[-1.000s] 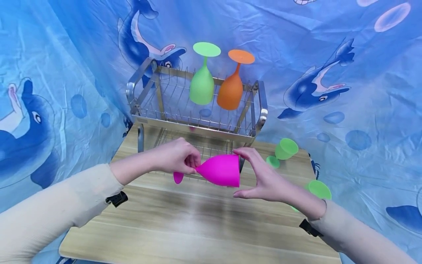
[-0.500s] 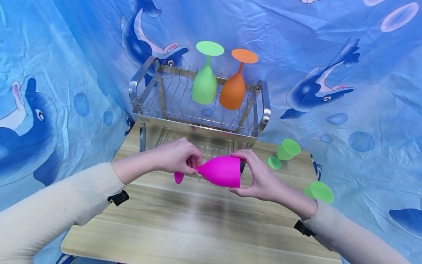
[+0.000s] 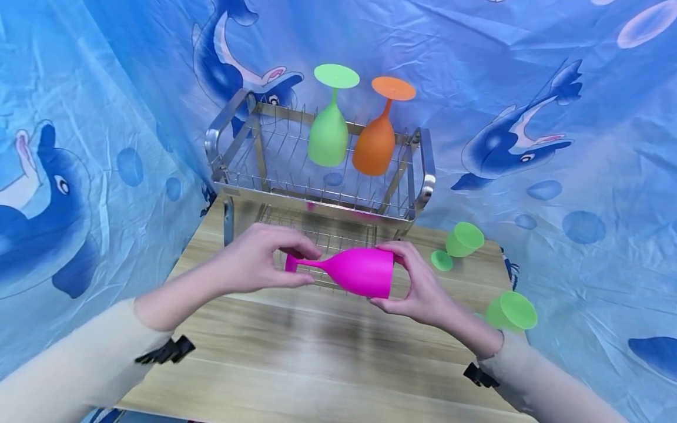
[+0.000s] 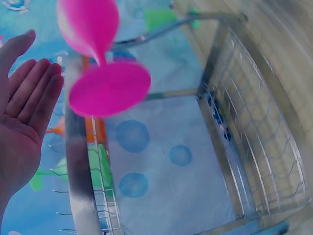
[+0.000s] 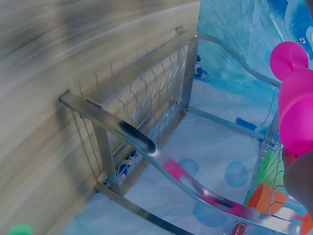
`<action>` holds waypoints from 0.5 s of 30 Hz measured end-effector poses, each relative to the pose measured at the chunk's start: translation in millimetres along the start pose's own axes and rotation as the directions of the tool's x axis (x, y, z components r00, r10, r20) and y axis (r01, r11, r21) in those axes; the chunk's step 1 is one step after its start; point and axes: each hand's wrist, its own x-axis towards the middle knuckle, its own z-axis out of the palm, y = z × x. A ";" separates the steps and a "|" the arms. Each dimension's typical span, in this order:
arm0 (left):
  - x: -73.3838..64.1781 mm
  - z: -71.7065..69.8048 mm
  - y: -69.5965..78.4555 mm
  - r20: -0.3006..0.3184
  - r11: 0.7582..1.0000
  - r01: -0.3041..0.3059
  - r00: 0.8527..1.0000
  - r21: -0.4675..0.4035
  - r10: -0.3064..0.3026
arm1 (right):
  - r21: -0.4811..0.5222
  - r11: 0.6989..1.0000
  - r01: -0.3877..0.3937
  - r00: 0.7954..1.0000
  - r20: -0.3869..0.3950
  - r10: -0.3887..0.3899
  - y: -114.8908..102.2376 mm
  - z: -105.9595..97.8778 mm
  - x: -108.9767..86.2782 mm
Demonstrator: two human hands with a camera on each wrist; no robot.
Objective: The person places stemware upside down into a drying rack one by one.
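A pink plastic wine goblet (image 3: pixel 362 272) lies sideways in the air in front of the rack, its bowl to the right and its foot to the left. My right hand (image 3: pixel 418 288) grips the bowl near the rim, thumb below and fingers above. Around the goblet's stem and foot, my left hand (image 3: pixel 259 258) has its thumb and fingers spread apart. The left wrist view shows that hand's straight fingers (image 4: pixel 36 95) beside the goblet's foot (image 4: pixel 110 90), not touching it. In the right wrist view the goblet (image 5: pixel 296 107) is at the right edge, with little of the hand visible.
Behind the hands stands a two-tier metal dish rack (image 3: pixel 317 202). On its upper tier a green goblet (image 3: pixel 328 138) and an orange goblet (image 3: pixel 374 147) stand upside down. Two more green goblets, one farther back (image 3: pixel 464 239) and one nearer (image 3: pixel 511 311), are on the wooden table's (image 3: pixel 317 364) right side.
My right hand has moved onto the goblet's bowl and grips it. My left hand has let go of the stem, opened and shifted left. The goblet has moved slightly right.
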 end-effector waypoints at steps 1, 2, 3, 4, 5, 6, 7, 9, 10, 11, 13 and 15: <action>-5.8 1.3 2.7 -0.025 1.000 -0.018 1.000 -0.022 0.017 | 0.022 1.000 -0.012 1.000 -0.011 0.013 0.5 1.8 -0.1; -11.0 3.3 5.1 -0.047 0.999 -0.031 0.998 -0.040 0.029 | 0.048 0.999 -0.027 0.999 -0.022 0.028 1.0 3.7 -0.4; -15.8 5.8 7.1 -0.066 0.997 -0.042 0.997 -0.061 0.038 | 0.071 0.997 -0.044 0.998 -0.032 0.047 1.7 5.7 -0.6; -20.5 9.1 8.4 -0.084 0.996 -0.045 0.996 -0.080 0.038 | 0.095 0.994 -0.061 0.997 -0.041 0.065 2.2 7.7 -0.7; -25.0 13.0 9.2 -0.099 0.994 -0.044 0.995 -0.103 0.034 | 0.118 0.990 -0.076 0.995 -0.050 0.082 2.2 9.6 -0.7; -29.4 17.5 9.7 -0.109 0.991 -0.039 0.994 -0.126 0.026 | 0.142 0.986 -0.090 0.994 -0.055 0.099 2.5 11.7 -0.7; -32.9 23.0 9.4 -0.116 0.988 -0.035 0.993 -0.150 0.017 | 0.162 0.982 -0.100 0.992 -0.061 0.111 2.7 12.8 -1.5; -40.4 35.0 6.9 -0.120 0.982 -0.012 0.993 -0.187 -0.011 | 0.196 0.974 -0.110 0.989 -0.071 0.126 2.5 14.6 -2.6; -43.7 41.5 4.7 -0.120 0.978 0.001 0.992 -0.209 -0.027 | 0.209 0.972 -0.111 0.989 -0.076 0.129 2.1 15.3 -3.0; -46.4 48.2 2.1 -0.118 0.972 0.018 0.992 -0.235 -0.046 | 0.220 0.969 -0.110 0.988 -0.081 0.131 1.8 15.9 -3.3; -50.9 60.3 -3.3 -0.114 0.952 0.070 0.988 -0.296 -0.108 | 0.236 0.966 -0.109 0.987 -0.090 0.134 1.5 17.0 -3.9; -53.4 70.6 -9.2 -0.115 0.916 0.130 0.976 -0.378 -0.186 | 0.247 0.963 -0.106 0.986 -0.098 0.134 0.9 17.7 -4.3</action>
